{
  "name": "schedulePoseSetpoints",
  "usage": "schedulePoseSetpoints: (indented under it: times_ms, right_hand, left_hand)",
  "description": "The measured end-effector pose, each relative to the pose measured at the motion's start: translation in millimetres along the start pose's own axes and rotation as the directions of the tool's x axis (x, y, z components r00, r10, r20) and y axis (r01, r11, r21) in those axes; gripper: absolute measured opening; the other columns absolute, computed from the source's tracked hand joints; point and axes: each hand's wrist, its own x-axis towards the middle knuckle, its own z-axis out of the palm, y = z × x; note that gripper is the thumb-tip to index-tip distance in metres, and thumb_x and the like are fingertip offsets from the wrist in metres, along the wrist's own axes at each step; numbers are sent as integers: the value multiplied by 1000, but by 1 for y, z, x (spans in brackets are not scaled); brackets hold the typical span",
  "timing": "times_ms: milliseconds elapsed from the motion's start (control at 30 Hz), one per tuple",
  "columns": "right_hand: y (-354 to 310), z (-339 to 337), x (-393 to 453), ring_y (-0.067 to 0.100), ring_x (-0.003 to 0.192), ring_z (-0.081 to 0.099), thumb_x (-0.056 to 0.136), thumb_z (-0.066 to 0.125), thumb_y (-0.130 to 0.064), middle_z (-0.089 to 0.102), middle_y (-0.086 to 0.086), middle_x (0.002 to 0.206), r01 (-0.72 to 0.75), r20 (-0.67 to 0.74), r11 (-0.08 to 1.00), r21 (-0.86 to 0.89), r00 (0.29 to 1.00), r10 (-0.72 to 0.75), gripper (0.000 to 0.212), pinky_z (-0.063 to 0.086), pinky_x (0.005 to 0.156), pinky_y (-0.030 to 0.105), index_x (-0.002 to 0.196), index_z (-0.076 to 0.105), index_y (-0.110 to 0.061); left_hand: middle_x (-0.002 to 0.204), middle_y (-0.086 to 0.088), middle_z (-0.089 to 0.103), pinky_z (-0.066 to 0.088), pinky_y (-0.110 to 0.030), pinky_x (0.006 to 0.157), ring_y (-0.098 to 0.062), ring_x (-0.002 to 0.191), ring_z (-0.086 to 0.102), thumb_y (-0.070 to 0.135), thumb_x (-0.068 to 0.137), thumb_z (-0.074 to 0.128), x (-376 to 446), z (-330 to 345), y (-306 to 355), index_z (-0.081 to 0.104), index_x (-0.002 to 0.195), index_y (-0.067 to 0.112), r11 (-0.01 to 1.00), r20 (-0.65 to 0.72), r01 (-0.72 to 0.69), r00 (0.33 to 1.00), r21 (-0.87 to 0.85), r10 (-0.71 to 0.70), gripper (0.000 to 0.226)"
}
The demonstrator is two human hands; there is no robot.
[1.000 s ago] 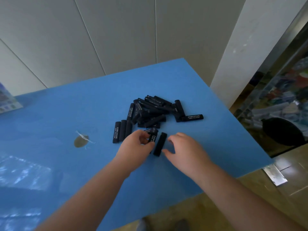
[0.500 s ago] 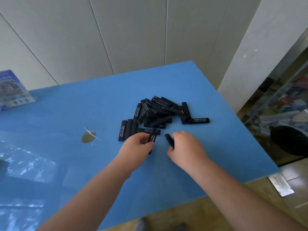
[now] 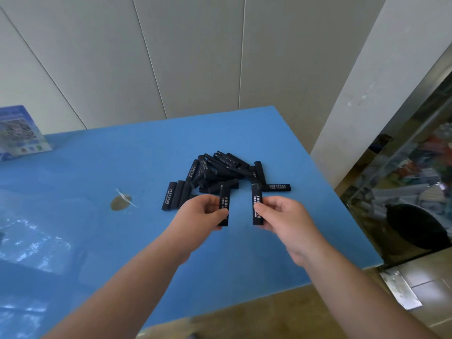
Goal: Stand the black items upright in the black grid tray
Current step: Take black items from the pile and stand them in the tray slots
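Observation:
A heap of several black stick-shaped items (image 3: 220, 171) with white lettering lies on the blue table (image 3: 122, 241) past my hands. My left hand (image 3: 203, 214) pinches one black item (image 3: 224, 195) and holds it upright above the table. My right hand (image 3: 281, 214) pinches a second black item (image 3: 256, 195), also upright, a short gap to the right of the first. Three more items (image 3: 176, 198) lie side by side at the heap's left edge, and a single one (image 3: 277, 187) lies at its right. No black grid tray is in view.
A round brownish mark with a white scrap (image 3: 121, 202) sits left of the heap. A printed blue card (image 3: 20, 130) leans at the far left against the grey wall. The table's right edge (image 3: 342, 209) drops to a floor with a black object (image 3: 415, 223).
Both hands have risen from the table, each lifting one black item from lying flat to upright. The camera has tilted so that more of the wall shows.

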Motion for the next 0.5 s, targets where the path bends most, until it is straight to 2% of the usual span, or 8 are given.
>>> schedulePoseSetpoints:
  times_ms: [133, 200, 300, 500]
  right_hand:
    - [-5, 0, -1, 22, 95, 74, 95, 66, -14, 78, 3, 95, 39, 64, 999, 21, 997, -40, 8, 60, 82, 34, 99, 73, -15]
    - [-5, 5, 1, 21, 95, 74, 95, 67, -15, 78, 2, 96, 55, 113, 998, 10, 992, -56, 9, 60, 87, 37, 101, 73, -17]
    - [-4, 20, 2, 19, 95, 74, 94, 67, -15, 78, 1, 97, 72, 196, 997, -5, 978, -70, 10, 58, 92, 41, 102, 73, -17]
    - [-9, 65, -9, 22, 92, 74, 94, 67, -9, 78, 4, 94, 90, 374, 995, -35, 925, -70, 11, 59, 91, 41, 101, 73, -14]
  left_hand:
    - [89, 1, 74, 57, -40, 90, -19, 88, 71, 21, 90, 67, -15, -3, -3, 71, 94, 29, 1000, -66, -17, 998, 5, 17, 10]
    - [88, 0, 73, 56, -45, 91, -24, 90, 69, 22, 87, 70, -23, -8, -7, 72, 91, 30, 1000, -101, -19, 995, 9, 20, 9]
    - [83, 5, 72, 55, -42, 91, -18, 83, 68, 23, 86, 73, -40, -22, -17, 72, 89, 32, 999, -196, -4, 981, -32, -3, 10]
    - [89, 3, 77, 54, -40, 94, -22, 93, 72, 15, 89, 69, -74, -61, -43, 74, 94, 26, 986, -340, 14, 938, -165, -70, 13]
